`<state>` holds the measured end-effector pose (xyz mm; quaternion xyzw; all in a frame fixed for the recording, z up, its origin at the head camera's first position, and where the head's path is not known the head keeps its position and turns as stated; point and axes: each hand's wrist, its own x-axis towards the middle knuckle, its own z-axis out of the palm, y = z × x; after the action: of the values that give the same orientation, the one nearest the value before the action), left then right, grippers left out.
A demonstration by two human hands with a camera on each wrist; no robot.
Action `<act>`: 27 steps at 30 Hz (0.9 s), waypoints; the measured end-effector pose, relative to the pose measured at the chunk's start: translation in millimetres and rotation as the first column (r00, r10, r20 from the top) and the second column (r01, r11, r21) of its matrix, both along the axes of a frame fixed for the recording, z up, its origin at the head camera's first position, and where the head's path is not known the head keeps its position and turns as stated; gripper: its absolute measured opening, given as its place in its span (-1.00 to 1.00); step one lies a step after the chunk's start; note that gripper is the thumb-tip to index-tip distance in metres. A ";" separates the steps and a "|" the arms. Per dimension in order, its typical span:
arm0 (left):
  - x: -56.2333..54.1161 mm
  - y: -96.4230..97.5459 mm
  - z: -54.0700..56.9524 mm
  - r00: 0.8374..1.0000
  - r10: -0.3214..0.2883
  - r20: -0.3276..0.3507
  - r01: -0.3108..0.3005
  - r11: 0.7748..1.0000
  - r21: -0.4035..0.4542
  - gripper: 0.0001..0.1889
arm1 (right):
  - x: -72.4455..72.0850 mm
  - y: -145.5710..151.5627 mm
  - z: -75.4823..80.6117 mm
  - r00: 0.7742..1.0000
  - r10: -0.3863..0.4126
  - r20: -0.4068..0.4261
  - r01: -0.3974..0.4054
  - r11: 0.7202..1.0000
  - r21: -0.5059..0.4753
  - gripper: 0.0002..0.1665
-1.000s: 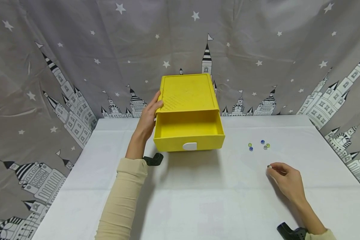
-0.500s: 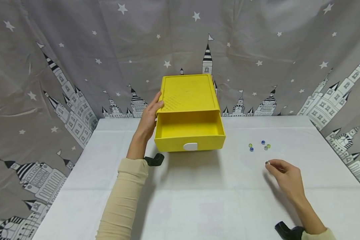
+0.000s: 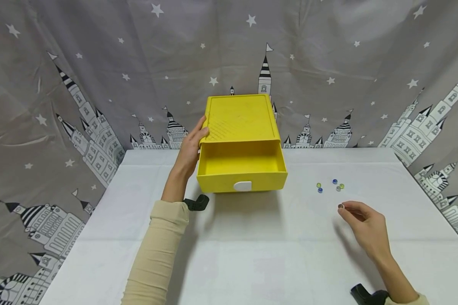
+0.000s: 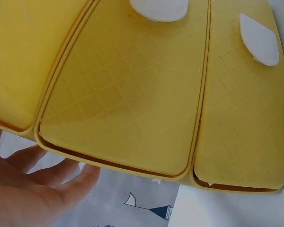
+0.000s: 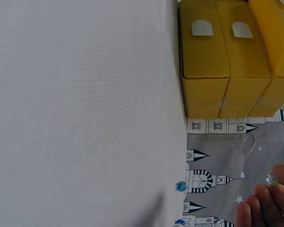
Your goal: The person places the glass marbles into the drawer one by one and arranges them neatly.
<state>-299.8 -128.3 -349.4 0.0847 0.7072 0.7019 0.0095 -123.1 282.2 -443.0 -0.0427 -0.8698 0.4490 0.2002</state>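
A yellow drawer cabinet (image 3: pixel 240 118) stands at the back middle of the table, its drawers stacked one above another. The top drawer (image 3: pixel 241 182), with a white handle, is pulled out and shows a bare inside. My left hand (image 3: pixel 188 152) rests against the cabinet's left side, thumb near the upper front edge; in the left wrist view its fingers (image 4: pixel 68 175) lie along that side. Above the table at right, my right hand (image 3: pixel 370 231) pinches a small glass marble (image 5: pixel 272 178) between thumb and finger. It looks clear with coloured streaks inside.
Several marbles lie right of the cabinet, among them a blue marble (image 3: pixel 335 181), a yellow-green marble (image 3: pixel 319 185) and a clear marble (image 3: pixel 338 188). White cloth (image 3: pixel 252 262) covers the table. A grey curtain (image 3: pixel 156 63) with castles and stars hangs behind.
My right hand has lifted the marble slightly from the tabletop, and the marble has turned a little between the fingertips. The left hand, cabinet and drawer stay as they were.
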 end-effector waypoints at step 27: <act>-0.9 0.0 -0.1 1.000 -0.002 -0.013 0.002 1.000 -0.001 -0.41 | -6.2 -27.4 29.5 0.994 0.093 -0.056 -0.097 0.993 -0.071 -0.81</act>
<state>-300.8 -128.3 -349.5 0.0900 0.7074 0.7010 0.0059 -129.3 254.8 -413.4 0.0033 -0.8482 0.4905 0.1997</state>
